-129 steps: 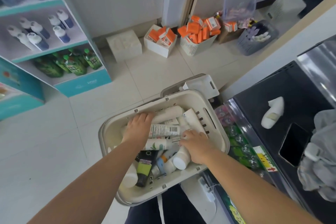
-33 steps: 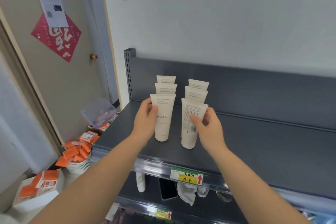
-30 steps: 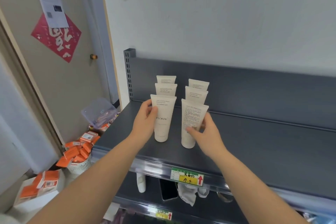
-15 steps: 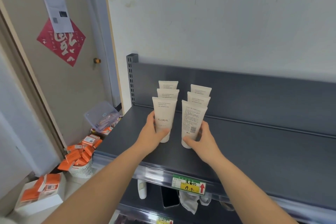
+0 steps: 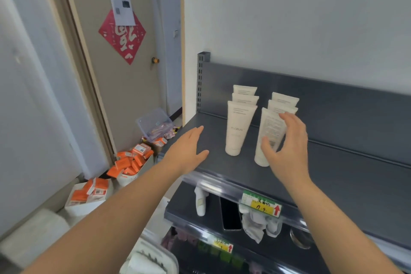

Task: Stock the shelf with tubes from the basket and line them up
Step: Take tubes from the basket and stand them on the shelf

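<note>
1. The left hand (image 5: 186, 151) is held flat and empty, fingers straight, apart from the left front tube (image 5: 239, 127), so nothing is steadied there.
2. The right hand (image 5: 287, 144) is spread loosely about the right front tube (image 5: 270, 131). No firm grip is seen, and contact cannot be confirmed.
3. Six tubes are stood cap-down in two rows on the shelf (image 5: 333, 173). One could be tipped by a careless brush, and those behind toppled.
4. The right front tube seems slightly tilted, so its row could be left crooked.
</note>
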`<state>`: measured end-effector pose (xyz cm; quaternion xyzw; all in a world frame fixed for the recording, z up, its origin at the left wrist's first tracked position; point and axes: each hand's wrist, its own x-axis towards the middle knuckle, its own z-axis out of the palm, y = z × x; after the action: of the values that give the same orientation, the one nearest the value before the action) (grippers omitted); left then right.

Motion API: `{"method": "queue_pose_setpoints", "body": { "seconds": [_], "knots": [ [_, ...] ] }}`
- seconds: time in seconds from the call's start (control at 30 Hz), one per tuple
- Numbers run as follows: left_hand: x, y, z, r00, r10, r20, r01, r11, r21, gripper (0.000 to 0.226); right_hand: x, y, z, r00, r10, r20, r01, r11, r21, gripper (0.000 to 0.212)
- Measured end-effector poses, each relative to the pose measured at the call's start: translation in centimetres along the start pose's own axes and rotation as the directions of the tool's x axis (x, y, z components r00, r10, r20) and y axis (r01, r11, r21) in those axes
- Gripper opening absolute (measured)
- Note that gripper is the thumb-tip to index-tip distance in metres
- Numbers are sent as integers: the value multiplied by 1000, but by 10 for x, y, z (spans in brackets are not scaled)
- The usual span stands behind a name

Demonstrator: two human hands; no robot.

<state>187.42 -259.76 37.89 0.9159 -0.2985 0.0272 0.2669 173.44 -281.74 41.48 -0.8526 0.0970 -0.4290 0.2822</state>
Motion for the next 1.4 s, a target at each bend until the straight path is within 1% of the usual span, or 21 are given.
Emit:
{"method": "queue_pose_setpoints", "body": {
  "seconds": [0.07,0.13,0.17,0.2,0.33,0.4,0.43,0.53,0.6,0.67,0.9,1.13,1.2,1.3,1.33,1.4],
  "knots": [
    [-17,-13,-5,1000,1,-1,-1,996,85,77,-12,-10,14,998,-61,17,63,978,-200,62],
    [-36,-28,-7,1000,-8,-6,9,990,141,76,-20,-13,31,999,-25,37,36,936,-350,66],
    [-46,-37,-8,1000,-21,-6,22,988,150,76,-21,-13,37,999,3,39,11,929,-370,67],
    [-56,-44,-9,999,-41,-3,41,989,145,76,-19,-12,40,999,18,31,-5,934,-358,66],
    [-87,-68,-11,996,-90,-5,90,990,104,74,-7,-2,37,999,0,-47,-9,978,-207,57],
    [-96,-74,-11,995,-93,-17,95,991,91,72,-6,-1,34,997,13,-78,-25,986,-167,59],
    [-98,-76,-11,995,-93,-20,94,992,84,71,-5,-1,32,995,46,-84,-58,989,-137,63],
    [-98,-75,-10,998,-63,-6,63,994,87,70,-1,4,24,987,156,-39,-157,987,-27,74],
    [-92,-70,-9,1000,-29,3,29,995,100,71,2,8,17,968,247,37,-249,966,74,79],
    [-85,-63,-7,1000,2,13,-4,994,109,70,3,10,13,940,326,100,-337,932,132,80],
    [-61,-28,6,995,53,85,-65,988,141,69,16,20,4,895,406,187,-437,881,182,79],
    [-42,2,14,989,105,103,-121,978,168,67,31,36,-5,834,462,303,-536,809,242,74],
    [-38,9,16,988,111,108,-128,977,168,67,33,36,-7,826,463,323,-542,810,224,74],
    [-36,15,19,986,119,118,-139,974,176,67,25,35,-10,811,497,310,-563,806,180,80],
    [-35,16,20,985,121,120,-142,973,183,67,19,35,-11,800,522,295,-578,803,145,82],
    [-35,17,20,985,119,125,-142,971,194,67,3,34,-13,769,574,283,-603,798,20,82]
  ]
}}
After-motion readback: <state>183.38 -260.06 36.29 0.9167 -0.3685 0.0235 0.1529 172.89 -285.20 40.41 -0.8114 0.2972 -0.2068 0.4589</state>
